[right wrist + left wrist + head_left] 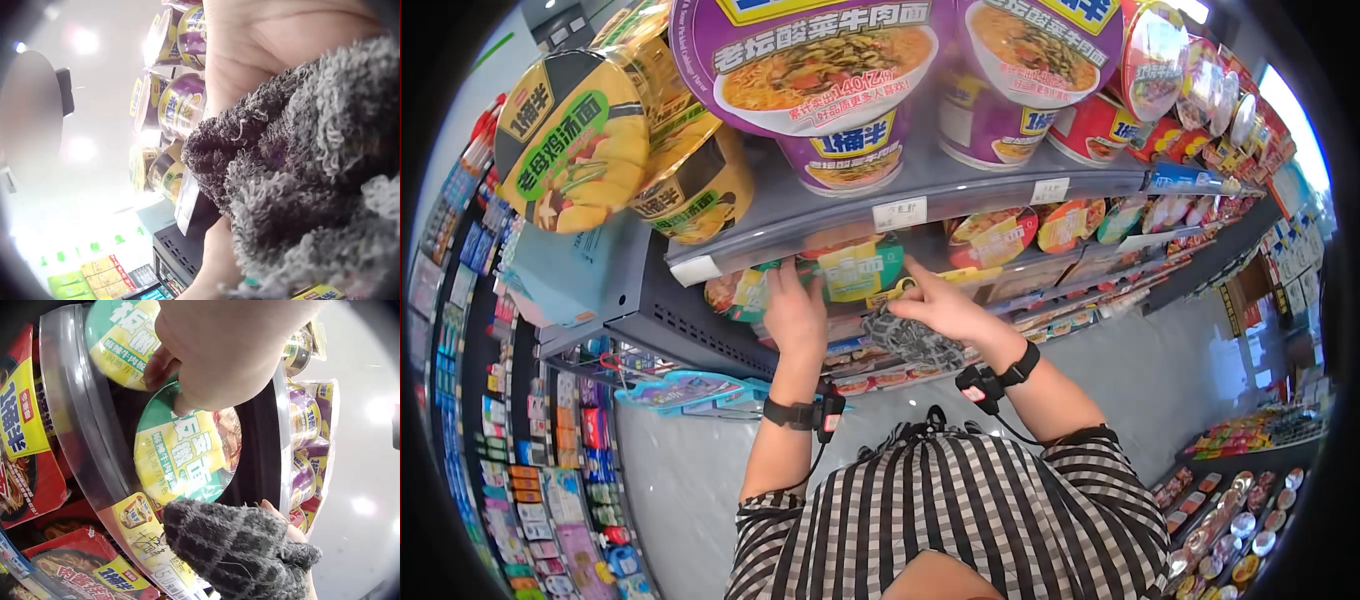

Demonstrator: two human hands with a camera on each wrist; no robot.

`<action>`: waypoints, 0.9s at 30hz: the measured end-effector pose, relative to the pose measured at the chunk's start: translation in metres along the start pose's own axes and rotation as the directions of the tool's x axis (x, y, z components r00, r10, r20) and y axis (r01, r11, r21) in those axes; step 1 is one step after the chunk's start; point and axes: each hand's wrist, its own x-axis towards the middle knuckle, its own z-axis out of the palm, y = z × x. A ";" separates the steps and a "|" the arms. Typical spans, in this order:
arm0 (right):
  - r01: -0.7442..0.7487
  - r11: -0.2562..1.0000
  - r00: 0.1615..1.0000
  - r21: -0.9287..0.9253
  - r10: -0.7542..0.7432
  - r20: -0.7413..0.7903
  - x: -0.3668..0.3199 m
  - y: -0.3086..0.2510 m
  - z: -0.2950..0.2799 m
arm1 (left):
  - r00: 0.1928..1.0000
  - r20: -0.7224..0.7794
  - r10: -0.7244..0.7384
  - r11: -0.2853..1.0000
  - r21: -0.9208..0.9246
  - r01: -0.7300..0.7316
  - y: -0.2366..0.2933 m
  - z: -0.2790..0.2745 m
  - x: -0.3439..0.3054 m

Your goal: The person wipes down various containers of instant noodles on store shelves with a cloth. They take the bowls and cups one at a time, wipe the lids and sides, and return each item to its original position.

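My left hand (796, 312) reaches onto the lower shelf, at the gap between two noodle bowls with green and yellow lids. Its fingers lie by the left noodle bowl (125, 347), and the thumb touches the edge of the right noodle bowl (178, 453). My right hand (945, 308) holds a bunched grey checked terry cloth (912, 338) just in front of the shelf. The cloth fills much of the right wrist view and hides most of the fingers there. In the left wrist view it overlaps the shelf front beside the right bowl.
Large purple noodle tubs (840, 150) and yellow ones (570, 140) stand on the shelf above, close over my hands. A clear shelf lip with a price tag (900, 213) runs along its front. Red noodle bowls (75, 559) sit on a lower shelf. A blue rack (690, 390) juts out at the left.
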 end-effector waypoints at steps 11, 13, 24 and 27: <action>0.083 0.997 0.990 -0.004 -0.083 -0.113 -0.011 0.019 0.015 | 1.000 0.028 -0.009 1.000 0.011 0.008 0.002 -0.021 -0.018; 0.080 0.997 0.987 -0.023 -0.083 -0.138 -0.025 0.014 0.017 | 0.998 -0.016 0.063 0.996 -0.060 -0.063 0.001 -0.025 -0.023; 0.065 0.946 0.850 0.318 0.114 -0.515 -0.101 0.061 -0.045 | 0.907 0.201 0.369 0.774 -0.606 -0.181 0.070 0.003 -0.057; 0.068 0.864 0.884 0.499 0.180 -0.432 -0.104 0.063 -0.085 | 0.911 0.198 0.363 0.776 -0.606 -0.177 0.101 0.021 -0.052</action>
